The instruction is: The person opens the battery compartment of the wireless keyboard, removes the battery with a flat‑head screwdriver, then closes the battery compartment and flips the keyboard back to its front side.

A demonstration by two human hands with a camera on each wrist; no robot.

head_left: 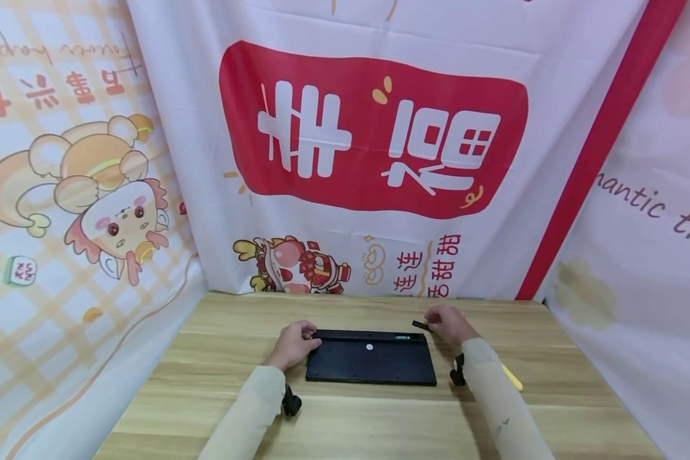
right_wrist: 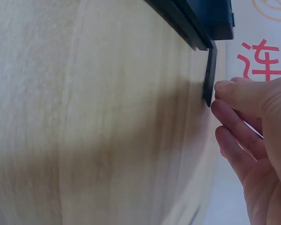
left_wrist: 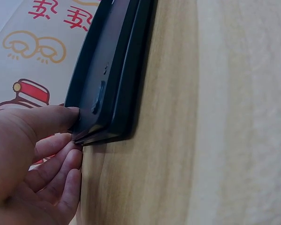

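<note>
A black keyboard-like slab (head_left: pixel 374 361) lies flat on the table, with a round white sticker and a small slot showing a green cell (head_left: pixel 403 337) near its far edge. My left hand (head_left: pixel 294 345) grips its far left corner; in the left wrist view the thumb of that hand (left_wrist: pixel 33 159) presses on the slab's corner (left_wrist: pixel 107 93) and the fingers curl beside the edge. Past the far right corner, my right hand (head_left: pixel 450 324) pinches the end of a small black strip (head_left: pixel 421 326). The right wrist view shows thumb and fingertips of this hand (right_wrist: pixel 257 126) at the strip's edge (right_wrist: pixel 209 77).
A yellow tool or handle (head_left: pixel 513 378) lies on the wooden table (head_left: pixel 379 421), partly behind the right forearm. Printed cloth (head_left: pixel 374 128) hangs at the table's far edge, and more cloth stands on the left and right sides.
</note>
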